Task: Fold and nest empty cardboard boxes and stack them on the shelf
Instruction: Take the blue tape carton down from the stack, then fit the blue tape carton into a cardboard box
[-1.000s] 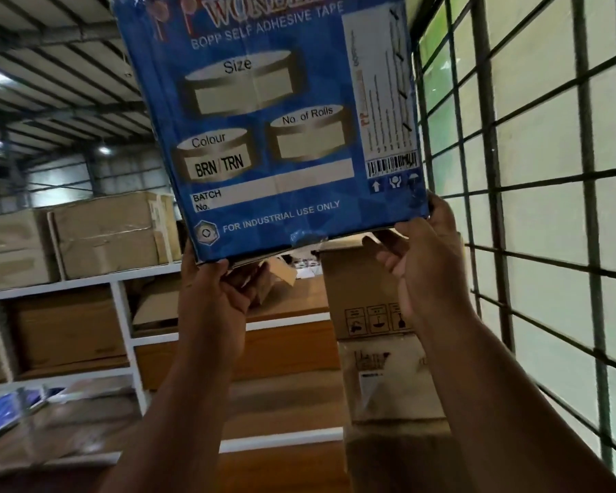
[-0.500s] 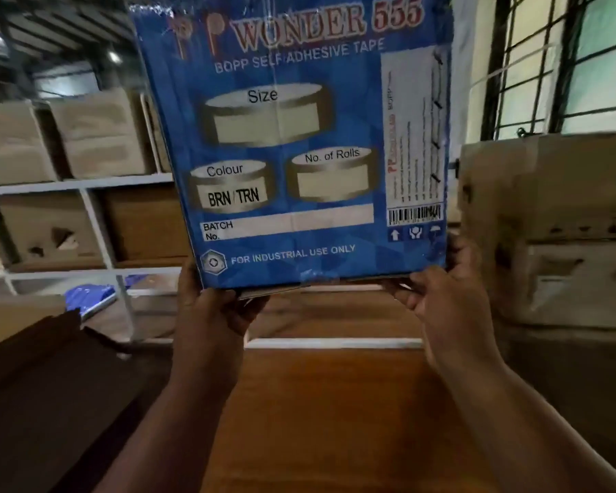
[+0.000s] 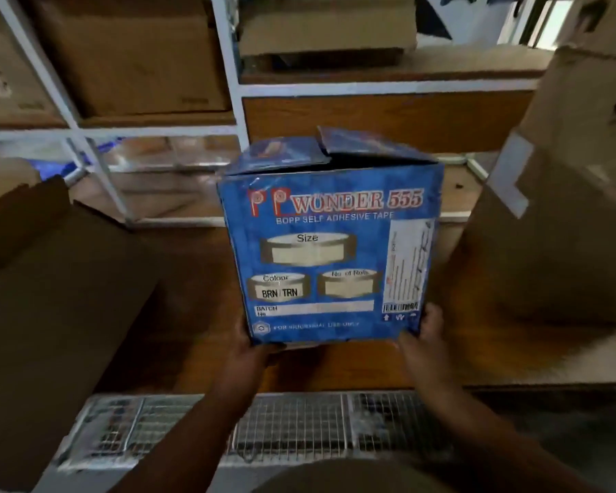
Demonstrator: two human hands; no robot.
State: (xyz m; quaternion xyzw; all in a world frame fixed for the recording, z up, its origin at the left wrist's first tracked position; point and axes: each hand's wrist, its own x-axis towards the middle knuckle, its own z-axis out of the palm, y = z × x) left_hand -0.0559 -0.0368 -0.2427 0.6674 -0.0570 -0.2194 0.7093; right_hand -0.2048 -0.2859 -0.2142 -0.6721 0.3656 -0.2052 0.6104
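Note:
A blue tape carton (image 3: 329,250) printed "WONDER 555" stands upright in front of me, low over a wooden shelf board (image 3: 200,307). Its top flaps are loosely folded and partly raised. My left hand (image 3: 251,354) grips its lower left corner, fingers curled under the bottom edge. At the lower right corner my right hand (image 3: 425,336) grips the box with the thumb on the front face. The white-framed shelf rack (image 3: 235,90) stands behind the carton.
A dark brown flattened box (image 3: 50,297) leans at the left. A tall brown carton (image 3: 562,215) stands at the right. Brown cartons (image 3: 128,55) fill the upper shelves. A wire mesh panel (image 3: 285,425) lies along the near edge below my arms.
Both hands have brought the blue carton down from overhead to just above the wooden shelf board. My view has tilted downward with it. The grip at the bottom corners is unchanged.

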